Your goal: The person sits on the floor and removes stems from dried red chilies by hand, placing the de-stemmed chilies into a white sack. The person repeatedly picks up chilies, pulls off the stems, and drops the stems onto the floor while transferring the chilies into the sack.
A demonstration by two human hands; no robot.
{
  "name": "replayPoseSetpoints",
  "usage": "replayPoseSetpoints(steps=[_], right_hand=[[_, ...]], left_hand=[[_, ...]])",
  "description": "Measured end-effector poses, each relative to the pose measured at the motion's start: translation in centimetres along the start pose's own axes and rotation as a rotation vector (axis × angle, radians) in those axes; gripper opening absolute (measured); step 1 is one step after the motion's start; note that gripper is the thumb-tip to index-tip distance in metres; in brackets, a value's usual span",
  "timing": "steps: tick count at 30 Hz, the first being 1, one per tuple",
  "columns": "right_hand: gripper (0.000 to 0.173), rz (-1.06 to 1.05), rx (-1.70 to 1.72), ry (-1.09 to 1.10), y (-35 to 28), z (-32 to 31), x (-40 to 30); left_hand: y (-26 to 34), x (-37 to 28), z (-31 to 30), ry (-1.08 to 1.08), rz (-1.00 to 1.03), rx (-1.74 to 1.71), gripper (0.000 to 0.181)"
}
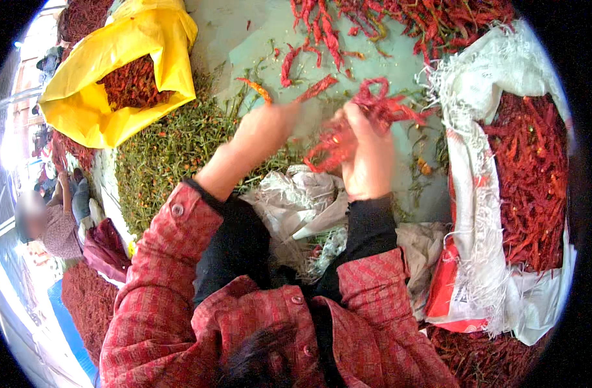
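Observation:
A bunch of dried red chillies (pixel 381 104) is gripped in my right hand (pixel 366 150), some ends hanging below the fingers. My left hand (pixel 264 128), blurred, is closed beside it. One red chilli (pixel 319 88) sticks out at its fingers, and an orange chilli (pixel 255 89) shows just past its knuckles; whether the hand holds the orange one I cannot tell. Under and left of my left hand spreads a thick heap of green chilli stems (pixel 165 169). Loose red chillies (pixel 288 65) lie on the floor beyond my hands.
A yellow sack (pixel 77 87) of chillies stands at upper left, a white woven sack (pixel 470 160) of chillies at right. More chillies (pixel 436 24) are piled at the far edge. Crumpled sacking (pixel 301 194) lies before my lap. Another person (pixel 60 223) sits at far left.

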State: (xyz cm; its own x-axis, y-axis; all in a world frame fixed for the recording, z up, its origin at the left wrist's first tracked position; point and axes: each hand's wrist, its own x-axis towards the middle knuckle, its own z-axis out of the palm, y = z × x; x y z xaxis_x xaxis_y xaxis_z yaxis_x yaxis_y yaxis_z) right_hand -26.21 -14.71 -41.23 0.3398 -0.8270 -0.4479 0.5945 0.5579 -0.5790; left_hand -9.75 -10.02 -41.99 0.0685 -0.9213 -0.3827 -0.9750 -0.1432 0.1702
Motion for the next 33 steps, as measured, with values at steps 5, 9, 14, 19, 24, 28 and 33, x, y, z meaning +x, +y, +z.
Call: replayPoseSetpoints(steps=[5, 9, 14, 19, 24, 28, 33], right_hand=[[0.017, 0.001, -0.008, 0.046, 0.2, 0.3, -0.1], [0.014, 0.011, 0.047, 0.101, 0.2, -0.2, 0.3], [0.015, -0.051, -0.176, 0.115, -0.3, -0.1, 0.1], [0.014, -0.132, -0.3, -0.076, -0.4, 1.0, -0.5], [0.013, -0.095, -0.416, -0.13, -0.5, 0.2, -0.5], [0.014, -0.147, -0.349, -0.035, -0.7, 0.5, -0.9], [0.015, -0.211, -0.272, 0.012, -1.6, 0.9, -1.4]], left_hand=[[-1.8, 5.0, -0.7, 0.257, -0.03, 0.159, 0.022], [-3.4, 6.0, -1.5, 0.393, 0.102, 0.127, 0.019], [2.0, 2.2, -4.4, 0.403, 0.216, -0.444, 0.017], [5.5, -0.3, -5.3, 0.246, -0.037, -0.91, 0.013], [5.5, -0.8, -5.2, 0.407, 0.185, -0.488, 0.013], [6.0, 0.1, -4.9, 0.394, 0.076, -0.67, 0.011], [7.4, 0.5, -5.6, 0.453, 0.024, -0.678, 0.01]])
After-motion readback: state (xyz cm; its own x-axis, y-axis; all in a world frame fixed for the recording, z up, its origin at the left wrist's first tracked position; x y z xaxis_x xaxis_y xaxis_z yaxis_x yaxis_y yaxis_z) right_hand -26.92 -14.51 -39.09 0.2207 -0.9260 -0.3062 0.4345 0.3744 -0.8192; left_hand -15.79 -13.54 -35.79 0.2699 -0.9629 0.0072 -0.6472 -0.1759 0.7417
